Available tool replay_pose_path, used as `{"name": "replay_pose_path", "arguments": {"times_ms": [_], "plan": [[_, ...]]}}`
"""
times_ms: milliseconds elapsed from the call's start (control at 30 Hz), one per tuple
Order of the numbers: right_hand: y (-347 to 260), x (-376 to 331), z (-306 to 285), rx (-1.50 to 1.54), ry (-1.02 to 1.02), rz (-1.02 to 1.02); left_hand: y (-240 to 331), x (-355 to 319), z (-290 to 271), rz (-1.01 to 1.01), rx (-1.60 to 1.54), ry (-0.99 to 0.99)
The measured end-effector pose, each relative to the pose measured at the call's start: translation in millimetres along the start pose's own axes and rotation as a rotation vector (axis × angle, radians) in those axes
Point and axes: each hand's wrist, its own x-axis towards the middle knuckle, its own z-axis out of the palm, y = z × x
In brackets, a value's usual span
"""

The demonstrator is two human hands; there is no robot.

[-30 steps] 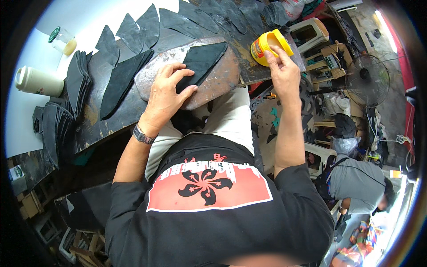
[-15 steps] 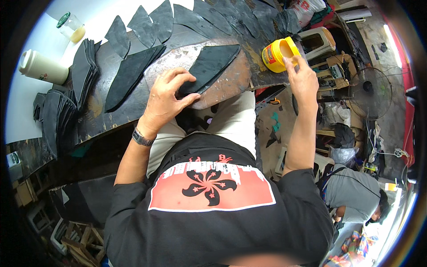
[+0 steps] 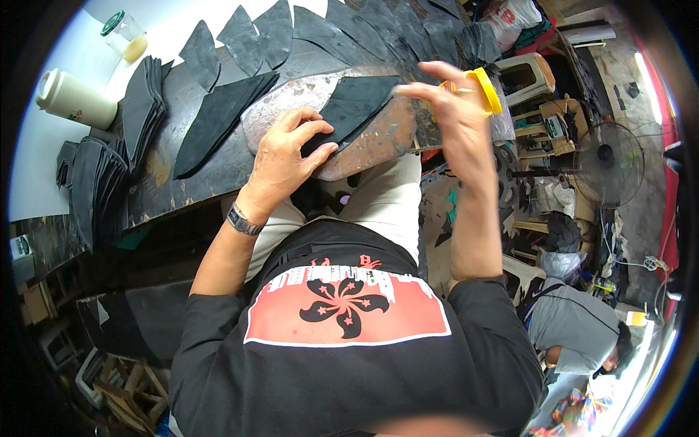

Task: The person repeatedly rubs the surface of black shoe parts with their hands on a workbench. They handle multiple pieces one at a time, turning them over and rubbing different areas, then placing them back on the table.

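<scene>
A black leaf-shaped piece of leather-like sheet [image 3: 358, 105] lies on a worn, stained board [image 3: 280, 102] at the table's front edge. My left hand [image 3: 291, 149], with a watch on its wrist, grips the near left end of this piece between thumb and fingers. My right hand [image 3: 462, 109] is smeared by motion, its fingers stretched out and apart. One fingertip reaches the far right tip of the piece; whether it touches cannot be told. Behind that hand stands a yellow tub [image 3: 495, 91], mostly hidden.
Several black leaf-shaped pieces [image 3: 240, 40] lie along the table's back, and stacks of them [image 3: 98, 182] at the left. Left of the board is another black piece [image 3: 218, 127]. A lidded cup [image 3: 76, 98] and a jar [image 3: 124, 36] stand far left. A fan [image 3: 608, 164] and a person [image 3: 571, 320] are at right.
My right hand has moved left from the yellow tub's mouth toward the black piece on the board, its fingers spreading. My left hand keeps its grip on the piece.
</scene>
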Motion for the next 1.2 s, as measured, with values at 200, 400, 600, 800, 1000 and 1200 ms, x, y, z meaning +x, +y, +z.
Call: {"name": "replay_pose_path", "arguments": {"times_ms": [200,400,600,800,1000,1200], "plan": [[87.4,-4.5,67.6,-0.513,-0.076,0.241,-0.2,-0.9,-1.7,0.035,0.033,0.014],[72.4,-17.5,92.3,-0.651,-0.02,0.282,3.2,-0.8,-6.6,0.004,0.009,-0.043],[29.5,-33.8,89.7,-0.777,-0.06,0.003,0.4,1.3,-8.0,0.023,-0.013,-0.046],[77.4,3.7,51.9,-0.939,-0.139,0.128,4.4,-4.3,-8.3,-0.071,-0.078,0.04],[97.2,3.9,50.1,-0.871,-0.293,0.075,0.8,-7.9,-5.1,0.044,0.071,0.062],[73.6,-14.2,59.0,-0.777,-0.342,-0.026,-0.9,-8.7,-3.1,0.043,0.099,0.064]]}}
